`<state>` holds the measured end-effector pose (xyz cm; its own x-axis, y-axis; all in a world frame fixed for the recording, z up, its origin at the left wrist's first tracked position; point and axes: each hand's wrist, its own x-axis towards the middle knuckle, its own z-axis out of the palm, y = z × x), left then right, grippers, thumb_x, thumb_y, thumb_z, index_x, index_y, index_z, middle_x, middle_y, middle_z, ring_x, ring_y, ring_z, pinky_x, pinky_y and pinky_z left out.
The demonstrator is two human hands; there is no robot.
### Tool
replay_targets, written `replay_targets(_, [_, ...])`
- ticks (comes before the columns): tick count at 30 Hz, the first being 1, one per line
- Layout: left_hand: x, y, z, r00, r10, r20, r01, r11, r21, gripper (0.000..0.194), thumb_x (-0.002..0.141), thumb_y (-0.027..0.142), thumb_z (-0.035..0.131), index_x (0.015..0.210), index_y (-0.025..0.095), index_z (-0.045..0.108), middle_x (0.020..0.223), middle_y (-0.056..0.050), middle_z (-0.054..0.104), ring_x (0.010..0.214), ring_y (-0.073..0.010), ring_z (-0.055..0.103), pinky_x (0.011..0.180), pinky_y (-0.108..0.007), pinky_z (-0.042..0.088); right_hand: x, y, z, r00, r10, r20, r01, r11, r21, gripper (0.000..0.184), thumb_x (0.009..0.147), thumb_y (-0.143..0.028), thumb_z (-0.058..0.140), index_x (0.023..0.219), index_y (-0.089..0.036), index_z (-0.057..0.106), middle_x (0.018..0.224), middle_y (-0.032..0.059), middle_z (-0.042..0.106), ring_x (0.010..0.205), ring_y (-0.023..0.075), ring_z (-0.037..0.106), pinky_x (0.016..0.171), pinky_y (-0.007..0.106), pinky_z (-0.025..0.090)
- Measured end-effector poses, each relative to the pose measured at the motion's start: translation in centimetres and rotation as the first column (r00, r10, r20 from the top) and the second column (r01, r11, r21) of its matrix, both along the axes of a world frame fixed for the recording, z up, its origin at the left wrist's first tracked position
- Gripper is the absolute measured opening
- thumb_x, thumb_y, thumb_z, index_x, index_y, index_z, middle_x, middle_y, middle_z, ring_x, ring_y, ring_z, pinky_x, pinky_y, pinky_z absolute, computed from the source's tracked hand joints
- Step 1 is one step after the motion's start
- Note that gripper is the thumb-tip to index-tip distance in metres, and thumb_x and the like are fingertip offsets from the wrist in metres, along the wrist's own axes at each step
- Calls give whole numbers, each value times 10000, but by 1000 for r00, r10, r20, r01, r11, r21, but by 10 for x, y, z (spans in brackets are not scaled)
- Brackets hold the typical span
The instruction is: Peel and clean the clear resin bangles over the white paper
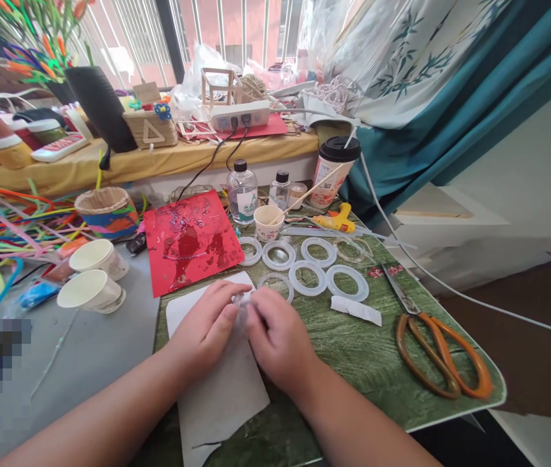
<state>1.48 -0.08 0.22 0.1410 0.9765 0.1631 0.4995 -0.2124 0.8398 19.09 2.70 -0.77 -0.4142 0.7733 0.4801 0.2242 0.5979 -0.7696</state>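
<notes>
My left hand [211,324] and my right hand [279,340] meet over a white sheet of paper [222,402]. Between them is a small crumpled piece of clear plastic [241,310], mostly covered by the fingers, so its exact kind is hidden. Both hands are closed on it, thumbs facing each other. Just beyond lie several translucent ring moulds [307,279], one partly behind my right hand. A red sheet [192,243] with glossy, clear spills lies past my left hand. To the right of the rings is a torn white paper strip [356,311].
Large orange-handled scissors [443,357] lie at the right table edge. A small paper cup [269,224] with a wooden stick, a clear bottle [242,194], a lidded drink cup [336,172] and a yellow glue gun [338,218] stand behind. Two paper cups [89,292] sit left.
</notes>
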Motion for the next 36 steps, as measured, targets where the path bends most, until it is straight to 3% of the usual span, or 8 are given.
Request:
replay_targets(3, [0,-1,1,999,29,20,-29,999,29,514,1116,530,334,1356,208,654,1287,-132,692,1210,-299,639,1075,-444,485,0,-4,1,982,171,84,-184,966,181,202,992,-140,468,815,-237,477,801,39,579,761,212,526,688,348,433])
replay_targets(7, [0,0,2,1000,2,-13,-1,999,39,492,1098,514,412,1402,209,650,1317,-137,690,1239,-308,636,1077,-447,497,-1,-6,1,999,-14,50,10,996,87,239,1028,-141,427,813,-240,464,769,22,541,719,202,505,660,342,414])
replay_targets(11, [1,1,2,998,55,20,-55,998,-5,486,1114,476,363,1365,216,687,1275,-121,717,1201,-293,663,1080,-443,506,-2,-4,1,974,176,140,-200,962,186,183,994,-141,460,838,-232,491,824,49,600,772,220,530,692,360,438])
replay_targets(15, [1,0,3,999,26,23,-26,1000,11,467,1096,496,426,1387,232,679,1298,-111,711,1224,-292,648,1090,-428,495,-2,-6,2,998,19,60,-22,998,64,230,1031,-138,414,833,-237,476,791,32,573,744,206,529,678,344,441])
replay_targets(19, [3,-1,4,979,135,155,-120,987,-104,493,1102,528,387,1304,222,717,1185,-99,749,1086,-265,692,1002,-407,538,-2,-7,4,969,203,138,-226,957,180,181,988,-130,461,854,-229,530,844,62,620,797,229,546,714,364,458])
replay_targets(24, [7,3,6,859,265,438,-159,951,-264,553,1024,651,531,1317,211,693,1087,-92,782,861,-210,726,758,-322,594,-2,1,-1,995,-56,-88,43,988,-149,255,1050,-203,460,810,-227,543,799,24,591,749,194,559,685,320,454])
replay_targets(30, [8,5,1,686,291,667,19,909,-416,569,959,667,649,1336,245,700,1285,-114,758,826,-206,776,698,-324,642,-3,2,-4,984,-62,-165,12,958,-288,228,1054,-240,496,875,-217,637,880,43,671,817,202,628,745,312,500])
replay_targets(36, [5,3,-7,771,193,607,46,934,-355,618,1008,642,582,1487,255,637,1439,-148,706,1018,-266,771,896,-424,644,-5,4,-8,984,-91,-151,28,927,-373,236,1070,-295,499,995,-205,703,987,76,738,887,227,683,796,338,531])
